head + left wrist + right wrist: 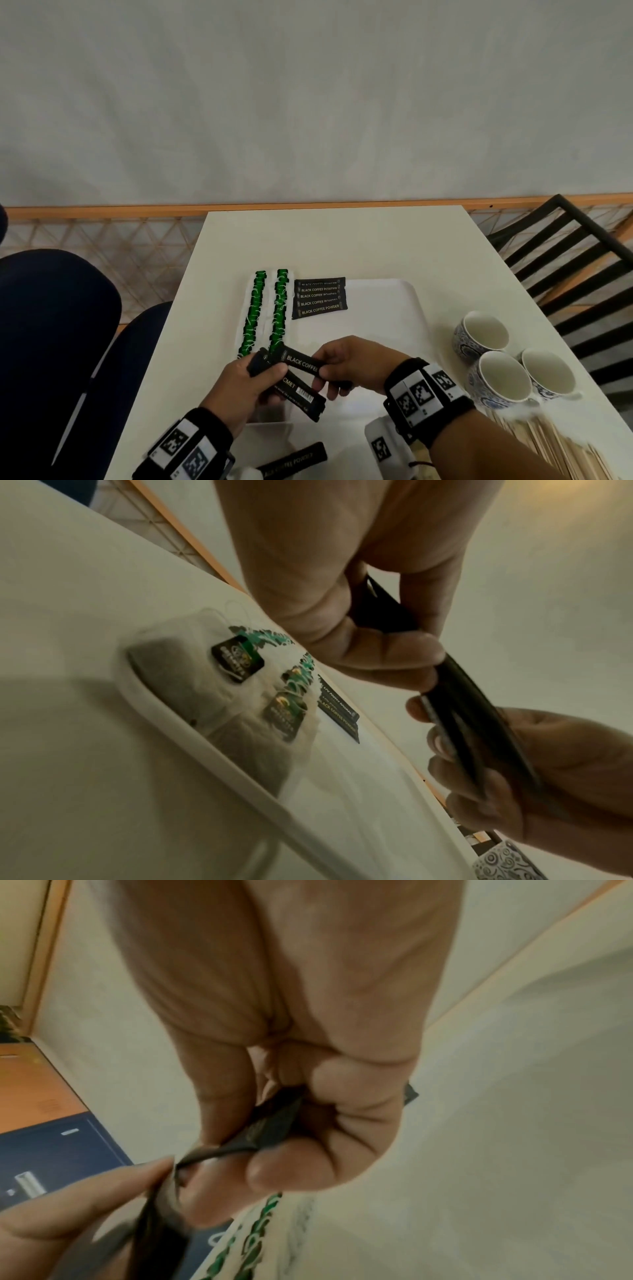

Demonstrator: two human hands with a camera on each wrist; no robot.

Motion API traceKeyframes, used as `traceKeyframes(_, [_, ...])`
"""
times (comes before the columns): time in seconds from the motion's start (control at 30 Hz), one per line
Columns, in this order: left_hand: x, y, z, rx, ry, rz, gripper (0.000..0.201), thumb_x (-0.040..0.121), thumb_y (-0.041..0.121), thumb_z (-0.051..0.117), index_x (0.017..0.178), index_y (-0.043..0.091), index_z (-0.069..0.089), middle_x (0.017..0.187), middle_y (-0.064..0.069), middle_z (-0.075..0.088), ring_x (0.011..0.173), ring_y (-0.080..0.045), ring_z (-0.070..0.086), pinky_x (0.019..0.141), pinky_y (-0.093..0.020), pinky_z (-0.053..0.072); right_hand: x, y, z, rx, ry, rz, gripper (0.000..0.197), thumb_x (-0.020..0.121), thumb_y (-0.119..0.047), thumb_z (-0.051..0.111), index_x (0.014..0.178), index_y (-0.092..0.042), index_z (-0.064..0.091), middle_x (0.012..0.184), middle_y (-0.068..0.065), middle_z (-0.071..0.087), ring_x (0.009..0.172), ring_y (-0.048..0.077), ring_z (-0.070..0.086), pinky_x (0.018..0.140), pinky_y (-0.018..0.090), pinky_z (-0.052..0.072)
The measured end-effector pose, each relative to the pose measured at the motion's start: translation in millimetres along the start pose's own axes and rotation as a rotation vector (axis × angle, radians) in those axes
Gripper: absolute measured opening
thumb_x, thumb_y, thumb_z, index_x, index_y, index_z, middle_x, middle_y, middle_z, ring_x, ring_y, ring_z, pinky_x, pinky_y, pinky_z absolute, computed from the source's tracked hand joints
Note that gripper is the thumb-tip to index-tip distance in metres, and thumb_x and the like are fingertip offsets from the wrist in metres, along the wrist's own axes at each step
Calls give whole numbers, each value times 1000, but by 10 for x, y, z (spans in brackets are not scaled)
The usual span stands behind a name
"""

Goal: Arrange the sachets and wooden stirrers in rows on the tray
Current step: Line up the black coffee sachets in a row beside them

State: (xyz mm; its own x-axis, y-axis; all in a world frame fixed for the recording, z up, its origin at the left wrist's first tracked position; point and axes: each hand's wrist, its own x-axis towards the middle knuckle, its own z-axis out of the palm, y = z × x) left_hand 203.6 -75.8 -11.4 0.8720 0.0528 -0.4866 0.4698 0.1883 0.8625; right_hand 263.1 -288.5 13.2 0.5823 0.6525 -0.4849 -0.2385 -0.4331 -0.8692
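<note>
My left hand grips a small bunch of black coffee sachets above the near edge of the white tray. My right hand pinches the top sachet of that bunch, marked BLACK COFFEE, by its right end. On the tray lie two rows of green-tagged tea bags at the left and a short row of black sachets beside them. The wooden stirrers lie in a heap at the near right. The right wrist view shows thumb and fingers closed on the dark sachet.
Three patterned cups stand right of the tray, just behind the stirrers. One loose black sachet lies on the white table near its front edge. A black slatted chair is at the far right, blue seats at the left.
</note>
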Motion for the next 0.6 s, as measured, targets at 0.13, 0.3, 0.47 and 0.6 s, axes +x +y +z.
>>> traceKeyframes(0.13, [76, -44, -51, 0, 25, -43, 8, 82, 2, 68, 89, 2, 72, 71, -12, 66, 61, -22, 57, 45, -24, 48, 113, 48, -136, -47, 87, 43, 9, 96, -12, 53, 98, -16, 60, 88, 1, 70, 69, 12, 62, 64, 22, 48])
traceKeyframes(0.3, [144, -50, -92, 34, 60, -52, 7, 82, 1, 69, 88, 0, 73, 70, -15, 67, 57, -24, 58, 44, -24, 49, 451, 190, -367, -625, 483, 155, 14, 90, -29, 62, 101, -22, 69, 88, -7, 57, 83, 10, 51, 75, 22, 40])
traceKeyframes(0.47, [170, -13, -88, 48, 65, -65, 4, 80, 2, 72, 84, 2, 74, 72, -17, 69, 60, -26, 60, 47, -26, 51, 778, 215, -476, -632, 659, 171, 15, 89, -31, 62, 102, -27, 69, 103, -1, 60, 95, 18, 55, 85, 31, 49])
traceKeyframes(0.6, [191, 24, -94, 43, 62, -69, 4, 80, 1, 71, 84, -1, 73, 70, -17, 69, 61, -26, 62, 48, -27, 52, 912, 177, -497, -755, 693, 153, 19, 93, -32, 57, 109, -31, 66, 113, 2, 56, 109, 23, 49, 92, 38, 47])
